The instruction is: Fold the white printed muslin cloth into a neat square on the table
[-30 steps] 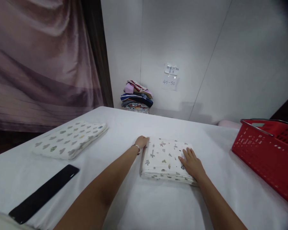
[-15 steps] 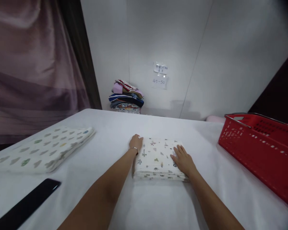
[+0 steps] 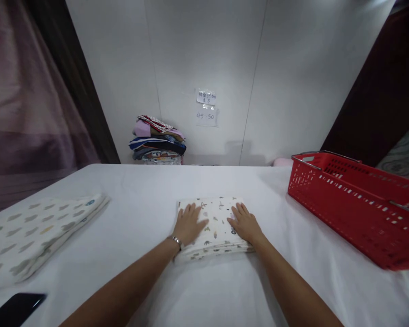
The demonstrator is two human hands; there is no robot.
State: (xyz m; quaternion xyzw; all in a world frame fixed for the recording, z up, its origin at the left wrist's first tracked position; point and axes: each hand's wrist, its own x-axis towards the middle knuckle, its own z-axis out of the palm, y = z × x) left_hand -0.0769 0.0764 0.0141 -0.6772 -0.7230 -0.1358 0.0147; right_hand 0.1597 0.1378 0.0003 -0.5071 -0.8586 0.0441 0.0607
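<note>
A folded white cloth (image 3: 215,230), printed with small leaves and shapes, lies flat on the white-covered table in front of me. My left hand (image 3: 189,223) rests on its left side, palm down with the fingers spread; a bracelet circles that wrist. On the right side of the same cloth lies my right hand (image 3: 245,223), also flat with fingers apart. Several folded layers show along the near edge. Neither hand grips anything.
Another folded cloth with cloud shapes (image 3: 37,227) lies at the left. A black phone-like slab (image 3: 17,309) is at the near left. The red basket (image 3: 344,213) stands at the right. Behind the table is a stack of folded fabrics (image 3: 158,141), by a wall with paper signs (image 3: 206,109).
My left hand has moved from the cloth's left edge onto its top and lies flat there. My right hand stays on the cloth. The view has turned to the right.
</note>
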